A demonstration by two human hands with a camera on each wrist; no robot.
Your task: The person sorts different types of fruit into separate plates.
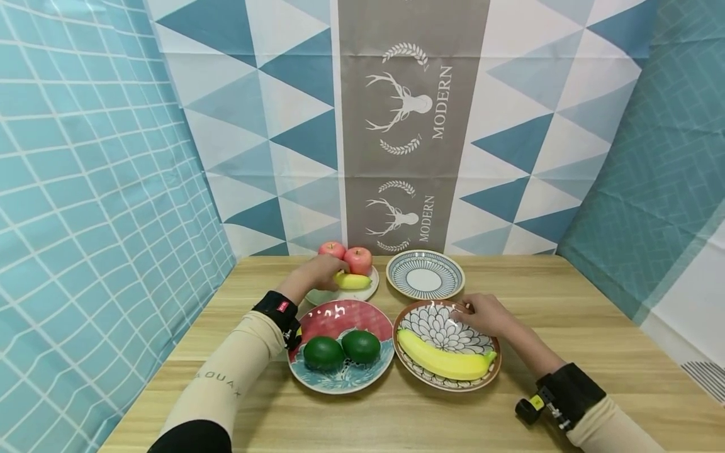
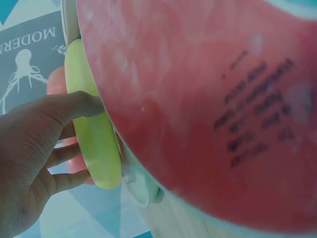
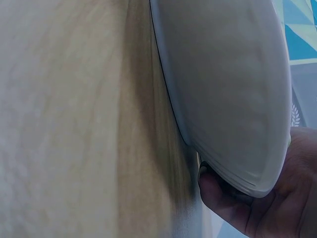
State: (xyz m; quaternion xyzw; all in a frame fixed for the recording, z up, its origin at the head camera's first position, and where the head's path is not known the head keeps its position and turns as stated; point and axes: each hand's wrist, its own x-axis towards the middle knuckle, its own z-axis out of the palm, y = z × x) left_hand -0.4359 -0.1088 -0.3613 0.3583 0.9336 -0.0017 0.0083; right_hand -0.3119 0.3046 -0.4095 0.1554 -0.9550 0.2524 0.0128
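At the back left, my left hand holds a yellow banana over a pale plate. In the left wrist view the thumb lies on one side of this banana and the fingers on the other. Two pink apples sit just behind it on that plate. My right hand grips the far right rim of a brown-rimmed dish with a petal pattern. A larger banana lies in this dish. From the right wrist, fingers show curled under the dish's white outer side.
Left of the dish stands a red and blue plate bearing two dark green oval fruits. Behind the dish is a blue-lined plate. A patterned cloth hangs along the wooden table's back edge.
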